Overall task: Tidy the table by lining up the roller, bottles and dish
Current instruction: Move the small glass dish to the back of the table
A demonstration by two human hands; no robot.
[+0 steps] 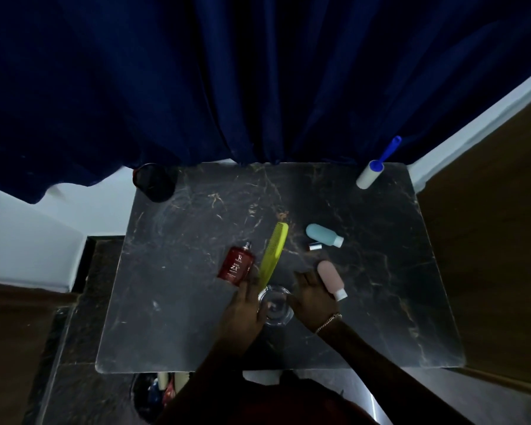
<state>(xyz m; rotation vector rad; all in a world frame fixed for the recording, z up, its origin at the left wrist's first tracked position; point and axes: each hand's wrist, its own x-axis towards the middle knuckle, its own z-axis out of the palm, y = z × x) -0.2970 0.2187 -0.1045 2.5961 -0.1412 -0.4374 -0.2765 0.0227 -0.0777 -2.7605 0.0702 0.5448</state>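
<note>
A clear glass dish point(276, 306) sits near the table's front middle. My left hand point(245, 308) lies along its left side and my right hand point(312, 297) along its right side, fingers stretched flat and apart, thumbs at the rim. A red perfume bottle point(236, 265) lies just ahead of my left fingers. A pink bottle point(330, 277) lies beside my right fingers. A teal bottle point(319, 234) lies further back, with a small silver cap point(314, 246) next to it. The lint roller point(377, 167), with a blue handle, rests at the back right corner.
A yellow-green comb point(273, 256) lies between the red bottle and the dish. A dark cup point(154, 182) stands at the back left corner of the dark marble table point(181, 286). A blue curtain point(258, 72) hangs behind. A bin point(154, 394) sits under the front edge.
</note>
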